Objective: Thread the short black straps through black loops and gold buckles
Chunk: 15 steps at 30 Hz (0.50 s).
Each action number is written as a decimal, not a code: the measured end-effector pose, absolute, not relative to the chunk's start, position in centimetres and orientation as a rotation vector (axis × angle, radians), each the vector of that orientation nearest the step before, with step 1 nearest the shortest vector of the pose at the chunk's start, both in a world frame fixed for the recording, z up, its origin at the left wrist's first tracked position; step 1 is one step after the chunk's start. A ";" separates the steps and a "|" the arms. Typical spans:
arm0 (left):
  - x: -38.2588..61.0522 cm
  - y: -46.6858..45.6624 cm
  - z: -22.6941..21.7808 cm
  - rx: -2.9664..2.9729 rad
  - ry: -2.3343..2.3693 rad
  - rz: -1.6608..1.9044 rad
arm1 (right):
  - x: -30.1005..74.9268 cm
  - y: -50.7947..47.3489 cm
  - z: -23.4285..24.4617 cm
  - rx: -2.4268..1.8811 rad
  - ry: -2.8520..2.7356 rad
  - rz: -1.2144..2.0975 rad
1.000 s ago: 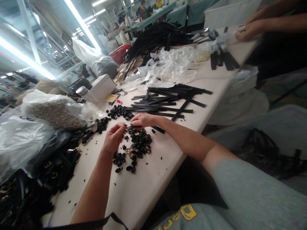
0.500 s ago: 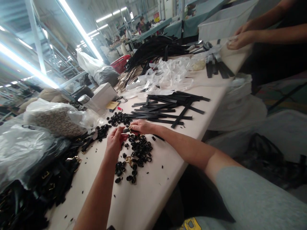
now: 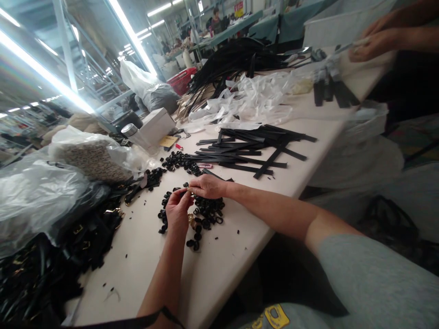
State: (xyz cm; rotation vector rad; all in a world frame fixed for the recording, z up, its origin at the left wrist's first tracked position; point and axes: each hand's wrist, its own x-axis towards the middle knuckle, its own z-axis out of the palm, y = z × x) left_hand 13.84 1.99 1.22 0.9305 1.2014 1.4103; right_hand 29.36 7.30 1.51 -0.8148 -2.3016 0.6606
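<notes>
My left hand [image 3: 177, 211] and my right hand [image 3: 208, 186] meet over the table, fingertips pinched close together. Between them they grip a short dark piece of black strap, mostly hidden by the fingers. A hint of gold metal shows at the fingertips, too small to make out fully. Under and around my hands lie small black loops [image 3: 210, 208], with a few gold buckles [image 3: 191, 221] among them. Beyond my right hand a spread of flat black straps [image 3: 240, 153] lies on the table, with another heap of small black loops [image 3: 178, 160] to its left.
On the left, black straps with gold buckles [image 3: 78, 237] pile up beside clear plastic bags [image 3: 44, 192]. A white box [image 3: 156, 125], a pink-handled tool [image 3: 206, 166] and crumpled white plastic [image 3: 250, 98] lie farther back. A co-worker's hands [image 3: 373, 41] work at the far right near a white bin [image 3: 329, 27].
My hands have drawn closer together, and the strap and gold buckle seen between them earlier are now mostly covered by fingers. The whole view has shifted slightly.
</notes>
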 end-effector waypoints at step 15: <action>11.4 1.9 -0.2 0.674 1.115 1.455 | 29.5 7.1 1.8 -0.677 -2.279 1.288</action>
